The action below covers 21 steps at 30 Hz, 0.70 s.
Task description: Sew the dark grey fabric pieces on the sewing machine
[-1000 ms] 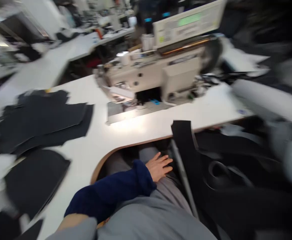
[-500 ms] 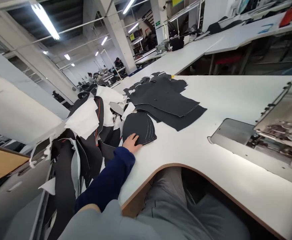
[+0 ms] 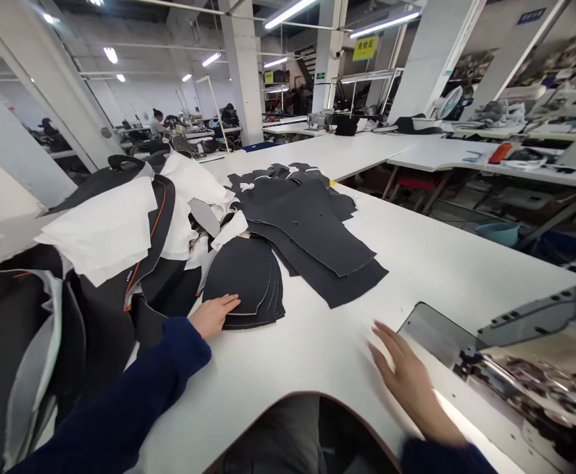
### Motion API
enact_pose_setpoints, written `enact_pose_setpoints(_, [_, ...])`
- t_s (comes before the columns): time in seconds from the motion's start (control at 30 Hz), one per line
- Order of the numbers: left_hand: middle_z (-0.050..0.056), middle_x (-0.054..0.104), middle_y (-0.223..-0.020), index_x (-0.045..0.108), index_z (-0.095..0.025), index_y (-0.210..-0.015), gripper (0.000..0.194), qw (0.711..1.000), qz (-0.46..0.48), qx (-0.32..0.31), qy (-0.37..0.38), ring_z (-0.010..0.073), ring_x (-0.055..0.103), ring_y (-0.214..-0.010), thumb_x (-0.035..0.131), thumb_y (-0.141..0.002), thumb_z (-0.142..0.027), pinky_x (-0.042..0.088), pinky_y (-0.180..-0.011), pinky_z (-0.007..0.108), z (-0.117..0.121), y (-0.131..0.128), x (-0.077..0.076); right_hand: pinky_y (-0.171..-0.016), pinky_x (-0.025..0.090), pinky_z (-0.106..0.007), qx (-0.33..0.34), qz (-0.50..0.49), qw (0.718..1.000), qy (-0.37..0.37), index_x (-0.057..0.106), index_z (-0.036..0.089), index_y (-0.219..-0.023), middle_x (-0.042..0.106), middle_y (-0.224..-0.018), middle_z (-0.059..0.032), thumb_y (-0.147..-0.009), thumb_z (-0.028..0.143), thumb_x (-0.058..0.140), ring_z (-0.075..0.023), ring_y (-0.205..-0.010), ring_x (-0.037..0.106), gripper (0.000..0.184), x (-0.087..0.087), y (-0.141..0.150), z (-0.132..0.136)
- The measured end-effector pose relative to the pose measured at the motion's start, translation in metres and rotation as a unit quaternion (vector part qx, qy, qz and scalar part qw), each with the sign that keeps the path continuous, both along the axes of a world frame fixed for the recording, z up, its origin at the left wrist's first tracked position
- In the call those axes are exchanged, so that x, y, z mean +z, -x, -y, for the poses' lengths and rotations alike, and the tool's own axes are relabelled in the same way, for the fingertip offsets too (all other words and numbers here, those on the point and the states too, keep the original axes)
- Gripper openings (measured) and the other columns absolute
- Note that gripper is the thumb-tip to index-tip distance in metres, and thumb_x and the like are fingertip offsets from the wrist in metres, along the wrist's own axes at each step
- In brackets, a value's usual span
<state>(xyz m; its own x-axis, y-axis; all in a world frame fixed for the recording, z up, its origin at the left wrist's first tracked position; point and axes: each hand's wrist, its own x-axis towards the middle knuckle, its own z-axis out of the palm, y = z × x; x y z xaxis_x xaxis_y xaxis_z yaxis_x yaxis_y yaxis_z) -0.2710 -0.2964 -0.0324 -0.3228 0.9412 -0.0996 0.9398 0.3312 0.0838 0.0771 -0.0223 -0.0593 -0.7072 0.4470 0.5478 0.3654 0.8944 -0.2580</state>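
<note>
Several dark, curved fabric panels (image 3: 241, 273) lie fanned in a stack on the white table (image 3: 312, 355). My left hand (image 3: 214, 315) rests at the near edge of this stack, fingers stretched over the top panel; its thumb is not clearly visible. My right hand (image 3: 401, 365) is over the table beside the sewing machine (image 3: 529, 368), fingers apart and slightly blurred, holding nothing. Beyond the stack, larger dark fabric pieces (image 3: 312, 230) overlap in a pile.
To my left is a heap of dark pieces (image 3: 100, 316) with orange trim, topped by white sheets (image 3: 104, 224). The table's curved cutout (image 3: 312, 395) is in front of my lap. More worktables (image 3: 361, 148) stand behind, with people at work far back.
My right hand has come into view beside the sewing machine. The view has levelled and turned. The top panel now sits offset to the left on the stack under my left hand.
</note>
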Motion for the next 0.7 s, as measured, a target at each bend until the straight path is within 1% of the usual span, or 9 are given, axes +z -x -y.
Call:
enact_pose_setpoints(0.07, [0.002,0.053,-0.133,0.058,-0.020,-0.121,0.056,0.999,-0.026,0.010,-0.017,0.0173,0.055,-0.114,0.036,-0.074,0.000,0.046,-0.093,0.029,0.005,0.001,0.000,-0.086,0.049,-0.040,0.001,0.026,0.992,-0.120,0.053,0.012,-0.118,0.052,-0.125,-0.0190,-0.096,0.032,0.035,-0.0295,-0.112,0.053,0.035,0.000,0.057,-0.035])
enact_pose_setpoints(0.13, [0.001,0.066,-0.113,0.066,-0.021,-0.101,0.046,0.997,-0.057,0.031,-0.039,0.0168,0.061,-0.096,0.037,-0.073,0.001,0.047,-0.084,0.031,0.008,0.011,0.012,-0.083,0.049,-0.039,0.001,0.032,0.987,-0.160,0.057,0.009,-0.111,0.055,-0.119,-0.0223,-0.095,0.023,0.030,-0.0304,-0.108,0.056,0.034,-0.001,0.110,-0.069])
enact_pose_setpoints(0.23, [0.001,0.066,-0.082,0.063,-0.020,-0.072,0.031,0.984,-0.131,0.061,-0.109,0.0174,0.057,-0.084,0.040,-0.073,0.000,0.041,-0.088,0.038,-0.004,0.036,0.053,-0.064,0.049,-0.028,0.011,0.032,0.980,-0.196,0.061,0.011,-0.084,0.064,-0.086,-0.0163,-0.088,0.006,0.025,-0.0197,-0.075,0.064,0.037,0.002,0.153,-0.106])
enact_pose_setpoints(0.33, [0.000,0.064,-0.082,0.059,-0.021,-0.067,0.027,0.949,-0.204,0.052,-0.233,0.0184,0.051,-0.096,0.041,-0.075,-0.002,0.025,-0.104,0.047,-0.049,0.049,0.107,-0.047,0.044,-0.024,0.022,0.038,0.973,-0.228,0.057,0.016,-0.070,0.062,-0.068,-0.0096,-0.077,-0.003,0.031,-0.0151,-0.052,0.058,0.033,0.003,0.148,-0.110])
enact_pose_setpoints(0.43, [-0.003,0.063,-0.088,0.061,-0.024,-0.072,0.028,0.929,-0.212,-0.062,-0.297,0.0172,0.047,-0.103,0.042,-0.081,-0.005,0.008,-0.109,0.052,-0.127,0.017,0.138,-0.051,0.050,-0.026,0.028,0.060,0.967,-0.248,0.061,0.014,-0.079,0.067,-0.082,-0.0131,-0.071,-0.006,0.036,-0.0197,-0.063,0.064,0.032,-0.009,0.108,-0.077])
enact_pose_setpoints(0.47, [-0.002,0.063,-0.091,0.063,-0.024,-0.073,0.025,0.925,-0.203,-0.139,-0.289,0.0176,0.047,-0.104,0.045,-0.082,-0.008,0.008,-0.110,0.053,-0.157,-0.005,0.138,-0.058,0.053,-0.028,0.028,0.074,0.963,-0.256,0.062,0.012,-0.085,0.067,-0.090,-0.0151,-0.070,-0.006,0.037,-0.0218,-0.072,0.065,0.034,-0.015,0.089,-0.060])
enact_pose_setpoints(0.53, [0.000,0.062,-0.100,0.065,-0.023,-0.073,0.019,0.898,-0.173,-0.325,-0.243,0.0194,0.047,-0.106,0.051,-0.082,-0.015,0.016,-0.108,0.051,-0.211,-0.064,0.118,-0.071,0.055,-0.032,0.017,0.110,0.955,-0.274,0.062,0.010,-0.097,0.065,-0.104,-0.0180,-0.071,-0.005,0.038,-0.0251,-0.092,0.064,0.038,-0.030,0.041,-0.021])
enact_pose_setpoints(0.63, [0.003,0.056,-0.122,0.068,-0.022,-0.077,0.019,0.822,-0.089,-0.537,-0.164,0.0208,0.043,-0.118,0.051,-0.081,-0.016,0.031,-0.103,0.045,-0.257,-0.167,0.059,-0.083,0.054,-0.035,-0.035,0.142,0.959,-0.241,0.058,0.009,-0.111,0.059,-0.120,-0.0189,-0.073,-0.004,0.037,-0.0274,-0.110,0.057,0.045,-0.045,-0.041,0.041])
enact_pose_setpoints(0.7, [0.003,0.043,-0.139,0.068,-0.024,-0.096,0.025,0.800,-0.028,-0.585,-0.131,0.0218,0.033,-0.130,0.048,-0.083,-0.016,0.035,-0.100,0.043,-0.261,-0.225,0.019,-0.088,0.052,-0.039,-0.088,0.140,0.969,-0.185,0.055,0.012,-0.119,0.053,-0.129,-0.0172,-0.073,-0.003,0.034,-0.0285,-0.121,0.049,0.052,-0.045,-0.089,0.079])
